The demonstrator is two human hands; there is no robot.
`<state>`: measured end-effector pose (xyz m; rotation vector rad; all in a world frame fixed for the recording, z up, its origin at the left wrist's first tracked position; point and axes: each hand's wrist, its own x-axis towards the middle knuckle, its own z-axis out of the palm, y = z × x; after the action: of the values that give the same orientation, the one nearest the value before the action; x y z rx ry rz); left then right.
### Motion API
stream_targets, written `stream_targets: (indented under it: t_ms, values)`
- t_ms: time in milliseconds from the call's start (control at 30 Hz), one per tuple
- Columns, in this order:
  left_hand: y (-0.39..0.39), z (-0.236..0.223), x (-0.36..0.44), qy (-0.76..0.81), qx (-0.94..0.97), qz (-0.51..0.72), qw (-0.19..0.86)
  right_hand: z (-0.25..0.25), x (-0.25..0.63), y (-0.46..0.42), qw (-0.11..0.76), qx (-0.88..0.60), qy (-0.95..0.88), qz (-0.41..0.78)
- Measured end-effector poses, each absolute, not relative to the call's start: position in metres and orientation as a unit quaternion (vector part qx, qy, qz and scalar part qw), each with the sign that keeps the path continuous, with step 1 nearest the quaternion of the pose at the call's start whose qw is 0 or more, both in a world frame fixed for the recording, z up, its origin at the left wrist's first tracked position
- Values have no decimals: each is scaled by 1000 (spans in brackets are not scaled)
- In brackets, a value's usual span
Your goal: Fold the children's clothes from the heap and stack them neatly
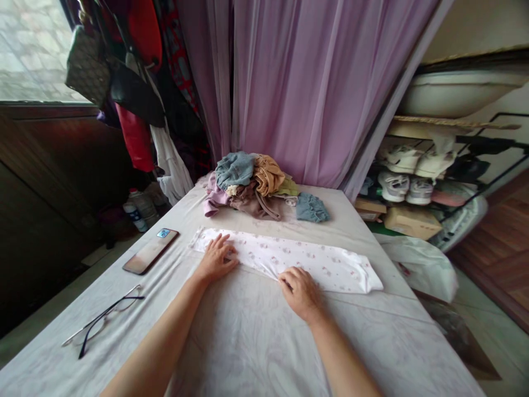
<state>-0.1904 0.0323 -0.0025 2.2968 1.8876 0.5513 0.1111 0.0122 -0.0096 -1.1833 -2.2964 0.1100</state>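
A white garment with a small print (pixel 306 258) lies folded into a long strip across the table, perhaps a pair of pants, though its exact kind is not certain. My left hand (pixel 215 258) rests flat near its left end, fingers spread on the cloth. At the near edge, right of the middle, my right hand (pixel 301 289) has its fingers curled and pinches the fabric, which creases towards the grip. The right end of the strip is slightly rumpled.
Behind the strip sits a pile of clothes (pixel 248 184), with a folded blue garment (pixel 311 208) beside it. A phone (pixel 151 251) and eyeglasses (pixel 103 318) lie on the left of the cloth-covered table (pixel 248 342). A purple curtain (pixel 285 82) hangs behind; shelves with shoes (pixel 394 186) stand right.
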Motion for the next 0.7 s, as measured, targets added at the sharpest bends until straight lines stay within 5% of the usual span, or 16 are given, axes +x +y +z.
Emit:
stream_targets:
  t_ms: [433,700]
  values:
    - [5,16,-170,646,755,107,18,-34,121,25,401,-464,-788,53]
    - [13,5,-169,612,779,132,-7,24,70,77,255,-522,-809,86]
